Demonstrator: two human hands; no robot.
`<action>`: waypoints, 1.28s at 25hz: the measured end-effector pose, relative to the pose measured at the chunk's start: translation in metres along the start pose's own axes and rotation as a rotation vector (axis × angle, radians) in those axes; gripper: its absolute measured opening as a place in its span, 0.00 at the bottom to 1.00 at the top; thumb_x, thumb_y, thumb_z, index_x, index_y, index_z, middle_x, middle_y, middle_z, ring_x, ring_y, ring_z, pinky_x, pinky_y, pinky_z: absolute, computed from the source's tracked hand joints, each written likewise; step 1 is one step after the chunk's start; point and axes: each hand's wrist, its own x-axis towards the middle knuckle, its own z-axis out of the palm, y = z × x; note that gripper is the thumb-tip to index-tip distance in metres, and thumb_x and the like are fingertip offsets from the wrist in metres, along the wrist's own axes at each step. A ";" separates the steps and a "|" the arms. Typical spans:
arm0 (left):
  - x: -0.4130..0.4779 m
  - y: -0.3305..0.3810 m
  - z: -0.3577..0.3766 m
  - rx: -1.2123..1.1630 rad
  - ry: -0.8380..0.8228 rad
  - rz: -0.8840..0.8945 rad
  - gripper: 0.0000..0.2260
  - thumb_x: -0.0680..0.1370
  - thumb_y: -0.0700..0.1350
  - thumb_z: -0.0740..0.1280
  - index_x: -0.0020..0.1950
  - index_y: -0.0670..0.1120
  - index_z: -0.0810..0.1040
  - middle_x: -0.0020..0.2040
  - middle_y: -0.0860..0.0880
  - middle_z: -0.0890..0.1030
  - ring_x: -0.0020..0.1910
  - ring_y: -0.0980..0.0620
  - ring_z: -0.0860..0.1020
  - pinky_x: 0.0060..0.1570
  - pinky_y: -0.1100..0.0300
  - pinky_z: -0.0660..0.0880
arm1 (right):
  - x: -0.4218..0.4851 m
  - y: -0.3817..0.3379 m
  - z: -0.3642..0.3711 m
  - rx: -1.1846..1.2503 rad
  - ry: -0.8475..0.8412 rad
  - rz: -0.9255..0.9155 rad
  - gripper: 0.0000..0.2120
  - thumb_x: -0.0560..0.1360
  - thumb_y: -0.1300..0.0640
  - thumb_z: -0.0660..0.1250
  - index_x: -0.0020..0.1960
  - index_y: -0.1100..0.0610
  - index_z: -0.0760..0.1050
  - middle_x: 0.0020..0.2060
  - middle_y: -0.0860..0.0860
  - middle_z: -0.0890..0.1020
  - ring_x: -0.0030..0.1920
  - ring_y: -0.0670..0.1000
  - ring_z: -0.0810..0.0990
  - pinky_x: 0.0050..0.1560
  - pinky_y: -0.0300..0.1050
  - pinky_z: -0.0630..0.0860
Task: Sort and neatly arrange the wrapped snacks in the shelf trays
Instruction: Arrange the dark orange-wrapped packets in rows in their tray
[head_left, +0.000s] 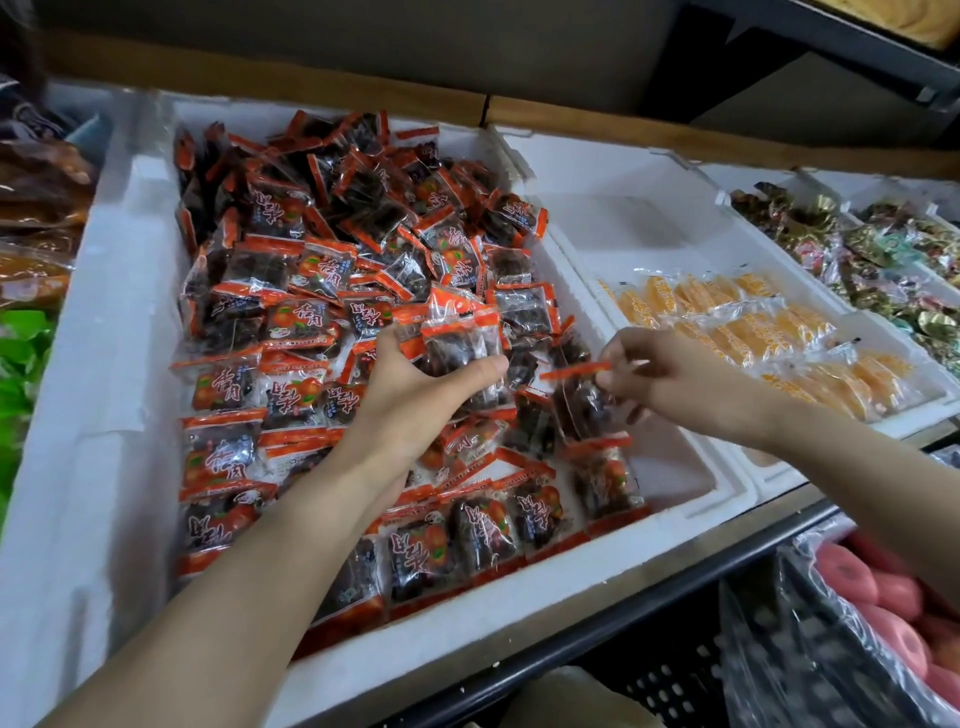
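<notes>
The left grip (415, 387), at the middle of the frame, is closed round a bundle (457, 340) of red-and-black packets. They stand on edge, with their orange seams up. Just right of it, the right grip (670, 374) pinches one packet (582, 400) by its top seam. That seam runs roughly left to right across the frame and the dark body hangs below it, over the heap.

Both are above the big foam tray (119, 364). Its packets lie in flat rows along the lower edge and in a loose pile toward the upper part. The single packet hangs between the two grips, nearer the right one. The bundle is a short way to its left and slightly higher.

I'd guess it goes left into the bundle, and it would first need turning so its faces match theirs. To the right, a second tray (649, 176) holds yellow snacks (727, 322).
</notes>
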 end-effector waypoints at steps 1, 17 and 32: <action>-0.001 0.001 -0.002 0.007 0.018 0.006 0.48 0.60 0.56 0.80 0.73 0.52 0.58 0.60 0.52 0.78 0.60 0.52 0.75 0.68 0.49 0.66 | 0.000 -0.007 0.003 0.090 0.037 0.012 0.06 0.77 0.59 0.64 0.42 0.55 0.71 0.38 0.59 0.82 0.39 0.57 0.82 0.43 0.51 0.80; -0.031 0.009 -0.034 0.138 0.207 0.017 0.55 0.50 0.67 0.77 0.72 0.62 0.56 0.72 0.51 0.67 0.70 0.48 0.67 0.69 0.43 0.63 | 0.031 -0.021 0.089 -0.187 -0.250 -0.028 0.21 0.66 0.45 0.75 0.54 0.52 0.73 0.47 0.47 0.78 0.50 0.50 0.76 0.52 0.43 0.73; -0.045 0.013 -0.077 0.135 0.347 0.104 0.34 0.62 0.54 0.78 0.65 0.55 0.69 0.57 0.56 0.79 0.57 0.56 0.77 0.63 0.49 0.72 | 0.003 -0.067 0.114 0.026 -0.543 -0.072 0.08 0.76 0.57 0.66 0.53 0.56 0.70 0.47 0.53 0.79 0.28 0.43 0.80 0.30 0.35 0.76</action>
